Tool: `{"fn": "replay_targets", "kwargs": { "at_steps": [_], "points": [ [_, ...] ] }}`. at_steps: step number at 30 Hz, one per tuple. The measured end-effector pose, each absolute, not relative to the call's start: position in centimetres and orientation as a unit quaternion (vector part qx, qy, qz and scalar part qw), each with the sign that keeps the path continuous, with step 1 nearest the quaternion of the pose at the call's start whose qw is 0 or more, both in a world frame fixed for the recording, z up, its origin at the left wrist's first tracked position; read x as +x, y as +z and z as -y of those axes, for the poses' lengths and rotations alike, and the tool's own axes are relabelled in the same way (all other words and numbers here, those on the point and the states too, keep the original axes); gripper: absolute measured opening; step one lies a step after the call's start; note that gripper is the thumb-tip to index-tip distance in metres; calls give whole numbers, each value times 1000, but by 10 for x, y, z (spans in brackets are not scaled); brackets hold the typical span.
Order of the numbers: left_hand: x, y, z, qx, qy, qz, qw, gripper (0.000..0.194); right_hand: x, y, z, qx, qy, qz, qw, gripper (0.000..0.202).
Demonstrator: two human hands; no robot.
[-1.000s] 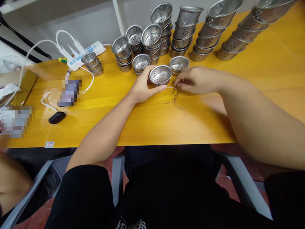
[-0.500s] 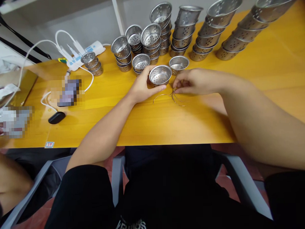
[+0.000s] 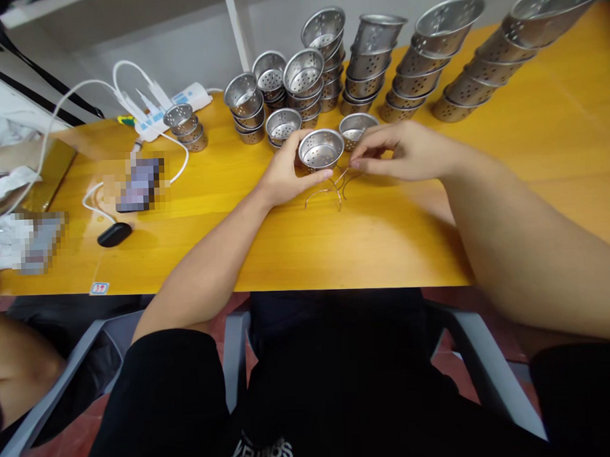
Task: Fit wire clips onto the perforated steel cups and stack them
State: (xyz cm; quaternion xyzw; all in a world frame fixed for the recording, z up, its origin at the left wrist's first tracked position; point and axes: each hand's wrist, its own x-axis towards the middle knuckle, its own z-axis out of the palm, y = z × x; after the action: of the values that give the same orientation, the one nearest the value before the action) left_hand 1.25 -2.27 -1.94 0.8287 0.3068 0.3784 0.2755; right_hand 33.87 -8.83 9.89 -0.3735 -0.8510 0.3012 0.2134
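Note:
A metal cup with holes in its wall and base [image 3: 321, 148] is gripped in my left hand [image 3: 285, 169], fingers behind it and thumb along its near side. Just right of it, my right hand [image 3: 390, 152] pinches a thin curved wire [image 3: 344, 179] between thumb and fingertips. More thin bent wire [image 3: 324, 192] shows below the cup, over the table; whether it is one piece or several I cannot tell. Behind my right fingers stands another perforated cup [image 3: 357, 128], partly covered by them. A smaller stack of cups [image 3: 283, 126] is close behind my left hand.
Several tall, leaning stacks of perforated cups [image 3: 407, 78] line the back of the yellow table [image 3: 296, 255]. At left are a short cup stack [image 3: 187, 129], a power strip [image 3: 166, 117] with white cables, a blurred phone [image 3: 139, 185] and a black case [image 3: 114, 234]. Another person's leg [image 3: 19, 358] is at lower left.
My right hand has lifted slightly, and the wire at its fingertips has shifted left toward the cup. My left hand holds the cup in place. The other person's hand at far left is gone from view.

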Motion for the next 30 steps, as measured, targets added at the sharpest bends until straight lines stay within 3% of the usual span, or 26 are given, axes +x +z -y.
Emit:
{"fn": "replay_targets", "kwargs": {
  "at_steps": [5, 10, 16, 21, 30],
  "points": [
    [13, -25, 18, 829, 393, -303, 257, 120, 333, 103, 95, -406, 348, 791, 298, 55],
    [12, -24, 17, 826, 393, -321, 244, 115, 332, 107, 99, -416, 386, 758, 320, 64],
    [10, -30, 8, 833, 409, -304, 214, 102, 332, 91, 87, -396, 420, 712, 400, 59],
    [9, -37, 1, 839, 417, -301, 181, 95, 332, 65, 61, -343, 445, 665, 493, 89],
    [8, -46, -5, 827, 446, -288, 187, 96, 331, 64, 65, -338, 410, 704, 472, 79]
  ]
}}
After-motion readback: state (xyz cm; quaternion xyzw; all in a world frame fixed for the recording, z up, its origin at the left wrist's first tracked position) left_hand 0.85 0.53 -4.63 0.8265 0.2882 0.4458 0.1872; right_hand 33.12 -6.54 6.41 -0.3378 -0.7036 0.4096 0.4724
